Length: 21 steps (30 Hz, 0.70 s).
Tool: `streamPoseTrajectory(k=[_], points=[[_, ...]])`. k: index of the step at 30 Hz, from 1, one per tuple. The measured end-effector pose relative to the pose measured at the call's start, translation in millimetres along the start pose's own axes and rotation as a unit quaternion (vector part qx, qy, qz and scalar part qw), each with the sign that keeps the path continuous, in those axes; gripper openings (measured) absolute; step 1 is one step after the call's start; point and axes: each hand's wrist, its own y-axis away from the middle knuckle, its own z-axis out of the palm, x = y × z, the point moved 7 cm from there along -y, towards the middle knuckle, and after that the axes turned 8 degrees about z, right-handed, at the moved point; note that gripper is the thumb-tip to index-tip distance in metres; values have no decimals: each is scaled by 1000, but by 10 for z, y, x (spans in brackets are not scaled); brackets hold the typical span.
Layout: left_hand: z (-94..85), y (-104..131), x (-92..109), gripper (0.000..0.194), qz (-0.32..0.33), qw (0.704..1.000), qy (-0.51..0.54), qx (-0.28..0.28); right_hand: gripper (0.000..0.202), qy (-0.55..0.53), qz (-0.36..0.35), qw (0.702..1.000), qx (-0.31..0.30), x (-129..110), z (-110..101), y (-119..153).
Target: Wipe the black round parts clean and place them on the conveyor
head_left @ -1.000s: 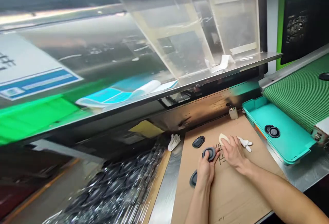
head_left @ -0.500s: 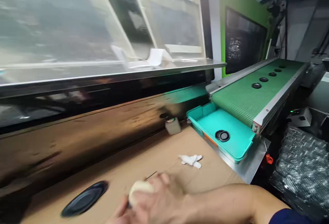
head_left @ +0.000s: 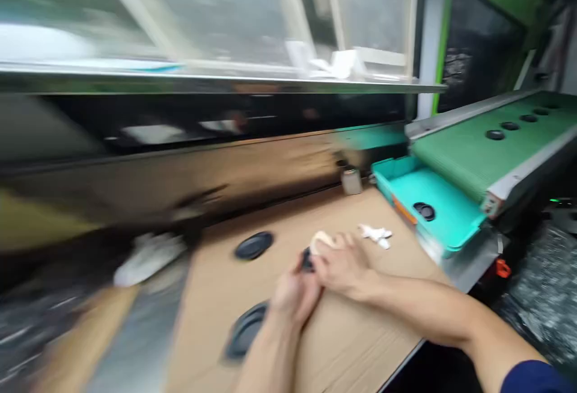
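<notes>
My left hand (head_left: 294, 292) is closed on a small black round part (head_left: 307, 259), which is partly hidden by my fingers. Against it, my right hand (head_left: 343, 265) grips a cream-coloured wad (head_left: 321, 240) that looks like a cloth or pad; blur hides its exact kind. Both hands meet above a cardboard sheet (head_left: 347, 345). To their left lies a black oval-looking disc (head_left: 253, 246). Another black disc (head_left: 244, 331) lies nearer, partly behind my left forearm. Just beyond my right hand are crumpled white scraps (head_left: 376, 235).
A teal tray (head_left: 455, 213) with black rings (head_left: 424, 211) stands at the right, under the end of a green conveyor belt (head_left: 460, 155) carrying several black parts. A small pale container (head_left: 351, 181) sits at the cardboard's back edge. A metal shelf (head_left: 252, 85) overhangs the back.
The view has swung left and down, so the tray and belt sit further right. My left hand and forearm and a second black disc now show. Both hands remain together on their things.
</notes>
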Motion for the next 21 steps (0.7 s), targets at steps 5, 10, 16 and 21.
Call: streamPoseTrajectory(k=[5,10,16,21], points=[[42,-65,-18,39,6,999,-3,-35,38,-25,9,1000,11,54,76,-21],[-25,-86,-11,37,0,999,12,-45,39,-45,-31,998,18,12,115,-2],[-22,-107,26,36,21,999,16,-44,47,-152,77,983,64,525,-1,-306],[-39,-119,64,37,29,999,10,-29,58,-209,12,977,-35,519,3,-279]])
